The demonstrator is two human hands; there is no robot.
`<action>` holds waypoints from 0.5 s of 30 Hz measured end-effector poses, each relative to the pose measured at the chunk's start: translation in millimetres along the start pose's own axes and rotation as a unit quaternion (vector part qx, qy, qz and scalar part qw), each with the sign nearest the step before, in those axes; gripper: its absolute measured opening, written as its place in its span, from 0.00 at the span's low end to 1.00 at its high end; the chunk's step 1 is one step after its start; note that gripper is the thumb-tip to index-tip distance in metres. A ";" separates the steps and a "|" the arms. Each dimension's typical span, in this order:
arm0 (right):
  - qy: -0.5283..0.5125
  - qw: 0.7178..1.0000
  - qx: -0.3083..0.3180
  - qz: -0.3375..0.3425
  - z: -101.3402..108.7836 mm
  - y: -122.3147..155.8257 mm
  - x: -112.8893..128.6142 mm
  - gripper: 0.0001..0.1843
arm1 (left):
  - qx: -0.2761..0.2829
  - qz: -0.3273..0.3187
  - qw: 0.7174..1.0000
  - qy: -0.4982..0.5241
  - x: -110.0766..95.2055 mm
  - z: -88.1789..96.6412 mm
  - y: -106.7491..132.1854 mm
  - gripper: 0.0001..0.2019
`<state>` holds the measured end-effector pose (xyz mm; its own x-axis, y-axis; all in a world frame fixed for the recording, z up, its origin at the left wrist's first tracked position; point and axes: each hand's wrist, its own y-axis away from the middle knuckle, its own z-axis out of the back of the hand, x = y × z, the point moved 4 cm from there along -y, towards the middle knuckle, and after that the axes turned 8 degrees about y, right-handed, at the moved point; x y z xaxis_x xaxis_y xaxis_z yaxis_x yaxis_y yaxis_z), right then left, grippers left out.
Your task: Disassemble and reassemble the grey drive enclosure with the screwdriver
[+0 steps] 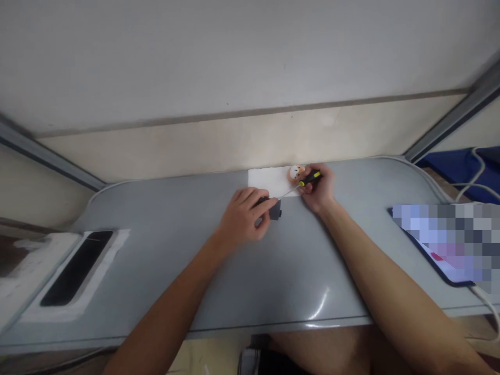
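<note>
My left hand [246,213] is closed over a small dark grey object [274,209] and presses it onto the grey table [273,271]. My right hand [318,188] grips a small screwdriver [308,179] with a black and yellow handle. Its thin shaft slants down and left to the dark object. A small round toy figure [296,172] with an orange and white face sits just left of my right hand. It rests on a white sheet of paper [269,179] at the table's far edge.
A phone [437,245] with a lit screen lies at the right, with white cables [478,172] behind it. A white box [58,276] with a black rectangular inset sits at the left. A wall stands close behind the table.
</note>
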<state>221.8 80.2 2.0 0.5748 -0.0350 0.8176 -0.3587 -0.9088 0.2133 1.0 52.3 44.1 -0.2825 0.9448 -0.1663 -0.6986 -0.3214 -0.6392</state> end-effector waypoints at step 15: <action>-0.025 0.998 -0.049 0.020 12.4 -3.1 9.6 0.11 | -0.041 0.028 0.996 0.080 10.6 1.9 5.1 0.21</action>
<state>237.7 77.5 2.6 0.5942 -0.0939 0.7988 -0.4509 -0.8613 0.2342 -6.8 60.5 40.5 -0.2055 0.9261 -0.3165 -0.6278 -0.3729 -0.6833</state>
